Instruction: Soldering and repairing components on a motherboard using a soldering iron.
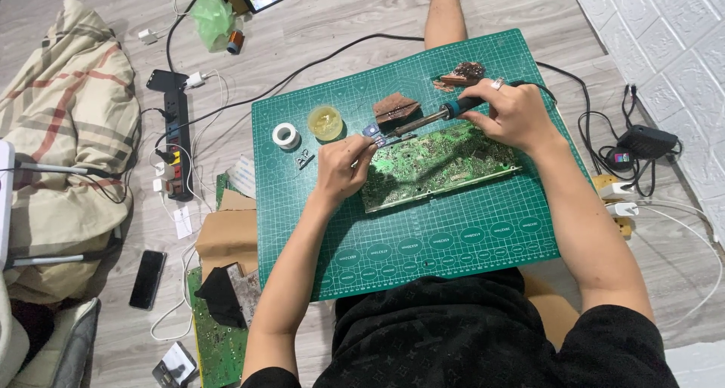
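On the green gridded cutting mat, laid over the floor, a long green printed circuit board lay at a slight tilt, its solder side up. The right hand was closed round the blue grip of a soldering iron, the metal tip angled down to the board's upper left corner. The left hand was pinched shut on a thin tool or wire at that same corner; which one could not be told. The two hands stood apart, meeting only at the work point.

Near the corner sat a small round tin of yellowish flux and a white spool of solder, with a brown wedge-shaped sponge scrap just beside the iron's shaft. A black power strip lay off the mat to the left.

Judged step: a joint at the board's corner was being heated, mid-work. The next move would call for a steady tip, kept on the one pad, and the left hand's piece held still while the solder flows.
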